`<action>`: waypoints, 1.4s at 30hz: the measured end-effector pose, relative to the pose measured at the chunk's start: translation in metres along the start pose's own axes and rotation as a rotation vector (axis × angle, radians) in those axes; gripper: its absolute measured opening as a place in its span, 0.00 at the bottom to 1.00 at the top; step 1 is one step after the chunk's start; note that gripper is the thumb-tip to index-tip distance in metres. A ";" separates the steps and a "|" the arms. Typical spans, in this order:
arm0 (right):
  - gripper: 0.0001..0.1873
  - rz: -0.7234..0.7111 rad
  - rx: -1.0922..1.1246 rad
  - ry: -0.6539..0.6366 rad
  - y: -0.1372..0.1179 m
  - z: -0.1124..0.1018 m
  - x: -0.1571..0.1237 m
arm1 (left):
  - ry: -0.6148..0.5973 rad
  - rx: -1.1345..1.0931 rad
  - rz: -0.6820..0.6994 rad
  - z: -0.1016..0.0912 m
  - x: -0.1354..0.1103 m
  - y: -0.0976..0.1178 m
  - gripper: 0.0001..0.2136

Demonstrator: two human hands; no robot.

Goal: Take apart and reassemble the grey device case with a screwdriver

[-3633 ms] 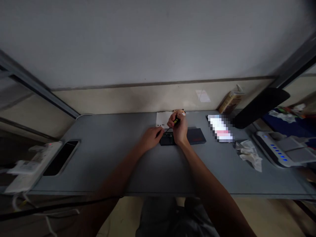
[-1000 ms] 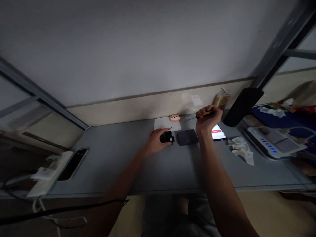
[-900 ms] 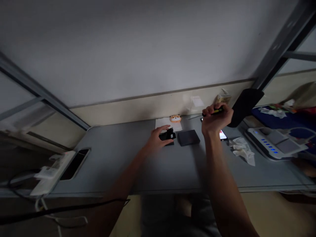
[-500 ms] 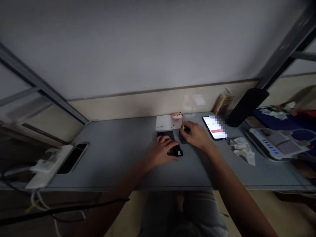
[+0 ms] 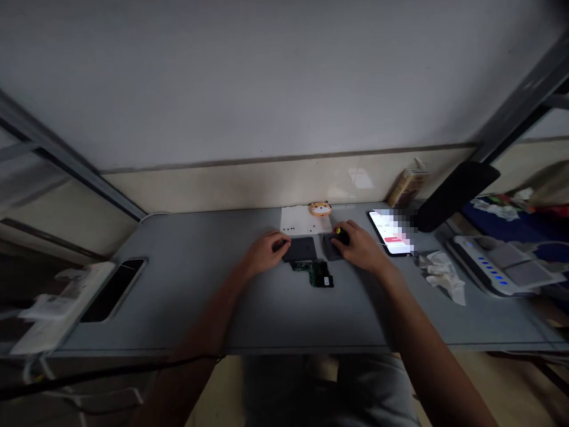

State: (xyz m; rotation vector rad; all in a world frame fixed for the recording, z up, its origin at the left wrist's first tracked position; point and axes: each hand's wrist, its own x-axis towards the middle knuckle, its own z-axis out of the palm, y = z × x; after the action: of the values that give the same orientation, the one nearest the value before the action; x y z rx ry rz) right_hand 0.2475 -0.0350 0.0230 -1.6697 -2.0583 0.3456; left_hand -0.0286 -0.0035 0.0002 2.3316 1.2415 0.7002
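Observation:
A flat black panel (image 5: 300, 248) lies on the desk between my hands. At its left edge is my left hand (image 5: 263, 254), fingers closed around something dark and small that I cannot make out. In my right hand (image 5: 361, 246) is a screwdriver with a black and yellow handle (image 5: 339, 231); its thin shaft points toward the phone. The fingers of that hand also touch a dark grey flat piece (image 5: 329, 246) beside the panel. Just in front of the panel rests a green and black circuit board (image 5: 320, 274) with a white label.
White paper (image 5: 293, 219) with several tiny dark screws lies behind the panel, an orange animal-face item (image 5: 320, 209) on its edge. To the right are a lit phone (image 5: 389, 231), crumpled tissue (image 5: 442, 276), a black cylinder (image 5: 457, 196) and a power strip (image 5: 484, 264). Another phone (image 5: 114, 290) lies left.
My left hand has let go of the circuit board and moved left to the black panel's edge. The board now lies uncovered. My right hand still holds the screwdriver.

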 end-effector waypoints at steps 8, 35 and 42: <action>0.06 -0.087 0.026 0.072 -0.007 0.016 0.002 | 0.044 -0.033 0.020 0.008 -0.009 -0.005 0.11; 0.09 -0.092 -0.140 0.240 -0.004 0.035 0.001 | 0.125 0.093 0.078 0.019 -0.008 -0.013 0.13; 0.09 -0.099 -0.130 0.240 -0.003 0.033 0.000 | 0.128 0.079 0.084 0.020 -0.007 -0.013 0.12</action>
State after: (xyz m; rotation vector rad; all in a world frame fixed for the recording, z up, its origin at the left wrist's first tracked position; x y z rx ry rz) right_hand 0.2286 -0.0328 -0.0044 -1.5891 -2.0085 -0.0221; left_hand -0.0290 -0.0050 -0.0248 2.4490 1.2517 0.8557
